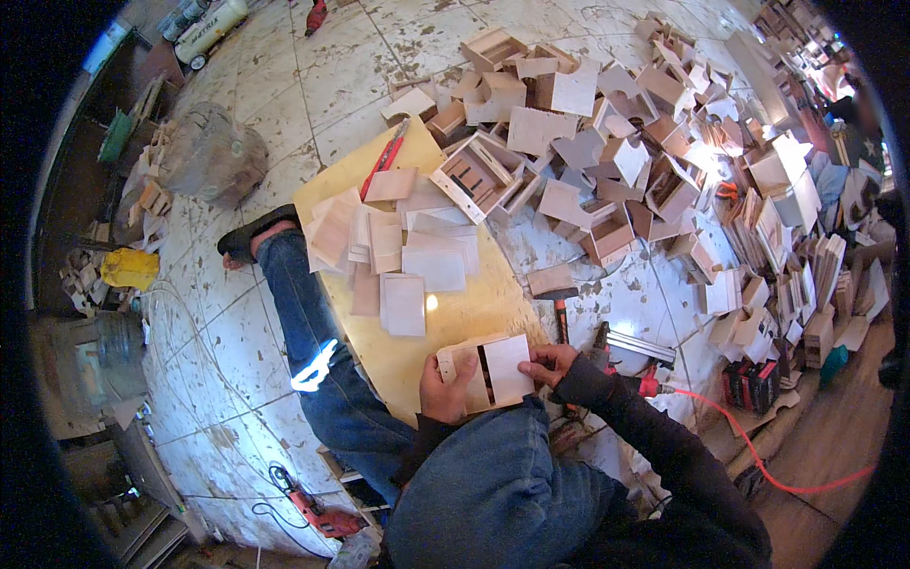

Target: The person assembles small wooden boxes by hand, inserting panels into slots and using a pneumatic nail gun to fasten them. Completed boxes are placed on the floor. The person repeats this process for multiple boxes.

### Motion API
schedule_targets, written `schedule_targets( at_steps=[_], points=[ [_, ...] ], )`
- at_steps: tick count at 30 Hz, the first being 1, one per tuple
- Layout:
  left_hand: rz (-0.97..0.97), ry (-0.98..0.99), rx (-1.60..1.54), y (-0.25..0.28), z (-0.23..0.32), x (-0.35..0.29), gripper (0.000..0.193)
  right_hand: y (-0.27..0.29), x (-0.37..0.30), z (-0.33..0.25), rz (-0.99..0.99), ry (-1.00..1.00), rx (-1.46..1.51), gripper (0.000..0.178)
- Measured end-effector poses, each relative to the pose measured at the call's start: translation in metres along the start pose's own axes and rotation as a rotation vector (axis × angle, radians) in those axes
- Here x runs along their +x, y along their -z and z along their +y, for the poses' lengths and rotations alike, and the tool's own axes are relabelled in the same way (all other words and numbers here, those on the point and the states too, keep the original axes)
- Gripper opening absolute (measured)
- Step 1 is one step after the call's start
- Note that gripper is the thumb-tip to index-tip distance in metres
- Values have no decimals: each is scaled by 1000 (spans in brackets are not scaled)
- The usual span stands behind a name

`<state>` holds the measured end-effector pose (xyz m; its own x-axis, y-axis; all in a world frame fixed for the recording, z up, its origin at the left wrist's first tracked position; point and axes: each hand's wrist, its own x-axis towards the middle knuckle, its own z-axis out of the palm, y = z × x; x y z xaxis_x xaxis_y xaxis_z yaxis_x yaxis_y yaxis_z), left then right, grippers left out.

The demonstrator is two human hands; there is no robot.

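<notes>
My left hand (447,387) is closed around the left side of a small wooden box (466,363), thumb on top, low over the near end of a yellow board (502,284). A thin pale wood panel (510,371) lies over the right part of the box, with a dark gap showing beside it. The right edge of that panel is pinched between the thumb and fingers of my right hand (550,364). Farther up the board lie several loose thin panels (434,263), a red long-handled tool (385,161) and an open wooden box with slots (479,176).
A large heap of wooden boxes (607,175) covers the floor ahead and right. Right of my hands are a hammer (560,313) and a nail gun (637,379) with a red hose (739,431). A red power tool (327,517) lies lower left. An air compressor (210,33) stands far left.
</notes>
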<state>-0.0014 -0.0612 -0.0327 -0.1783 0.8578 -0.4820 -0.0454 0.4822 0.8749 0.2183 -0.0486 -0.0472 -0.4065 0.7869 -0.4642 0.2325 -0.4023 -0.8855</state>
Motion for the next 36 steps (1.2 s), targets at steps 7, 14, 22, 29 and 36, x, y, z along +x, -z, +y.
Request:
schedule_targets(
  at_steps=[7,14,22,29,36],
  points=[
    [-35,-31,144,1,-3,0,37,2,-8,4,-177,-208,178,36],
    [-126,-35,31,-1,-1,-1,44,6,1,2,-279,-312,299,37],
    [-111,-35,279,-3,16,2,47,7,5,-9,-330,-214,2,39],
    [-111,-32,210,-5,17,11,44,4,16,-3,-320,104,-169,36],
    [-114,-49,214,-4,16,14,43,-2,12,-11,-201,126,-370,32]
  ],
)
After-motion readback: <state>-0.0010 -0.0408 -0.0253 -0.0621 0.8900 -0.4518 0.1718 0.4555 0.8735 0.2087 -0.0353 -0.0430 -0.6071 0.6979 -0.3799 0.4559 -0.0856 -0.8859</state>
